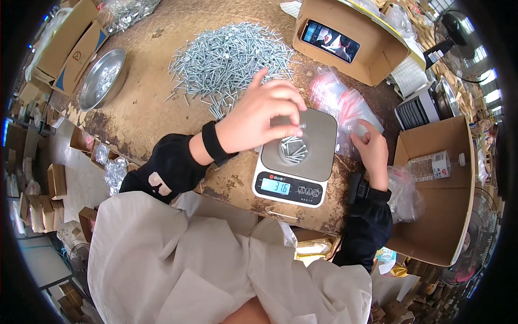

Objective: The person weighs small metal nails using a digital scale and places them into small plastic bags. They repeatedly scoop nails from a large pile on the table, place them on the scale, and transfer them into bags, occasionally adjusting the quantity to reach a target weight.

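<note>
A white digital scale (290,186) with a grey metal plate and a lit display stands at the table's front edge. On its plate sits a small clear round cup (281,153) holding several silver screws (294,150). My left hand (260,114) hovers over the plate just behind the cup. Its thumb and fingertips are curled together near a tiny shiny bit that I cannot make out. Right of the scale, my right hand (373,150) pinches at the edge of clear zip bags (348,108) with red strips. Beyond my left hand lies a big heap of silver screws (232,56).
A metal bowl (103,81) stands on the table's left side. At the back right, a phone (330,41) leans in an open cardboard box (377,54). Another cardboard box (431,227), holding a plastic bottle (430,166), is by my right arm. A fan (456,46) stands beyond.
</note>
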Motion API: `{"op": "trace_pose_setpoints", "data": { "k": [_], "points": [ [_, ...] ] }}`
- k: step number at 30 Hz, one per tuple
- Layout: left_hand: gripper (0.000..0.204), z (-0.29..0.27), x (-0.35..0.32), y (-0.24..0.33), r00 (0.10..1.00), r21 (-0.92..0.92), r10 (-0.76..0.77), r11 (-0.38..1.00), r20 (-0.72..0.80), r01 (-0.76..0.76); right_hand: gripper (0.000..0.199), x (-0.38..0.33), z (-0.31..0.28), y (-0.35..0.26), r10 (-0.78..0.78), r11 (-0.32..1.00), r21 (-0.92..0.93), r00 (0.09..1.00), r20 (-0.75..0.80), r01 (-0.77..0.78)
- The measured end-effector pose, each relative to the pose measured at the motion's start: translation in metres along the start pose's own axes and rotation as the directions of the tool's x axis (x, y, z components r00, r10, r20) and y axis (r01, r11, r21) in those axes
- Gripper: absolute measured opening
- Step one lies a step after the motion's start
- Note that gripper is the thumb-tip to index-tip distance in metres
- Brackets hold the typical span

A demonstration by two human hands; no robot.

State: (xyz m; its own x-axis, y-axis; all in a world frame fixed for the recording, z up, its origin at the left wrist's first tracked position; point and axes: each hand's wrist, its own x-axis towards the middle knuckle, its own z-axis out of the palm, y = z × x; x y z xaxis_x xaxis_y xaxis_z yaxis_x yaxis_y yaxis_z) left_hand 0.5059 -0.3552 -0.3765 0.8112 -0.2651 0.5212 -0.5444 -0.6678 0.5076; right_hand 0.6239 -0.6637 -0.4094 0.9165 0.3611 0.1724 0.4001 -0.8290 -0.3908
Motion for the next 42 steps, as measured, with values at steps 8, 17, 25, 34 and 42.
{"op": "trace_pose_setpoints", "data": {
  "k": [8, 17, 25, 34, 42],
  "points": [
    [0.041, -0.013, -0.002, 0.002, 0.982, -0.084, -0.057, 0.996, -0.179, 0.042, 0.028, -0.001, -0.001, 0.004, -0.002, 1.0, 0.027, 1.0, 0.0, 0.002],
    [0.023, -0.03, -0.002, -0.005, 0.938, -0.172, 0.027, 0.981, -0.345, -0.092, 0.016, 0.001, -0.008, -0.007, -0.104, 0.99, 0.072, 0.973, -0.204, 0.121],
    [0.043, -0.024, -0.017, 0.049, 0.996, -0.319, -0.021, 0.947, 0.086, 0.048, 0.02, -0.056, -0.061, -0.152, -0.82, 0.572, -0.197, 0.564, -0.1, 0.797],
    [0.022, -0.024, -0.034, 0.062, 0.999, -0.317, 0.031, 0.948, 0.034, -0.019, 0.008, -0.076, -0.042, -0.161, -0.871, 0.489, -0.293, 0.441, -0.217, 0.822],
    [0.016, -0.028, -0.033, 0.058, 0.999, -0.273, 0.022, 0.961, -0.035, -0.031, 0.009, -0.072, -0.042, -0.153, -0.882, 0.467, -0.312, 0.412, -0.229, 0.827]
  ]
}}
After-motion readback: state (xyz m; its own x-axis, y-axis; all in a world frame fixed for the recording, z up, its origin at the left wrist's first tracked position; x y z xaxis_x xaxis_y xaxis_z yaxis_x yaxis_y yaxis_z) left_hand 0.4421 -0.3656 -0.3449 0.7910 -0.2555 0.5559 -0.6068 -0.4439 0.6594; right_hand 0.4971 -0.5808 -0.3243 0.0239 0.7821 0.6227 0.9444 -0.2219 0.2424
